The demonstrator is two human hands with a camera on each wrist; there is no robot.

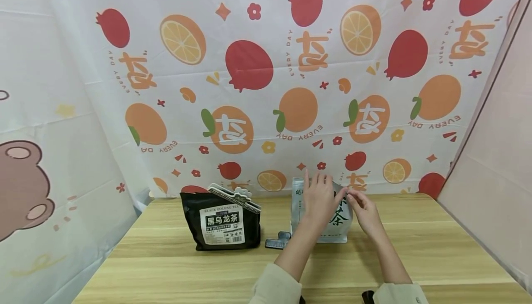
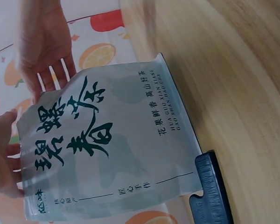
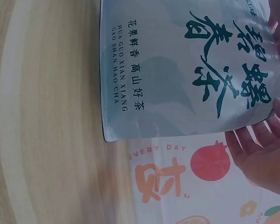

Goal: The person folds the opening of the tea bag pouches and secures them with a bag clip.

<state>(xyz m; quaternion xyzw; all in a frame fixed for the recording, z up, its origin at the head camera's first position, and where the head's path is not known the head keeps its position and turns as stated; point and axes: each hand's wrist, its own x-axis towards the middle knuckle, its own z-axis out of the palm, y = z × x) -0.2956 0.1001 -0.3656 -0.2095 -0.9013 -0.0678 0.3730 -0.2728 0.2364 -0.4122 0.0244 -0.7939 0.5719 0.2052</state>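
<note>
The silver tea bag (image 2: 107, 144) stands on the counter (image 1: 166, 271), contents hidden. The right hand (image 1: 365, 214) pinches its top corner; the left hand (image 1: 319, 200) touches the top edge, grip unclear. Beside it lies a dark clip (image 1: 276, 244); a pale clip (image 1: 234, 198) tops the black tea bag (image 1: 222, 228).

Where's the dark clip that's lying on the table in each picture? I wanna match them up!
Head: lower middle, on the table, just left of the silver tea bag; that's the dark clip.
Left wrist: at the bottom, right of the middle, by the bag's lower corner, cut off by the picture's bottom edge.
Right wrist: not in it.
Shared landmark: the silver tea bag with green writing shows in all three.
</note>
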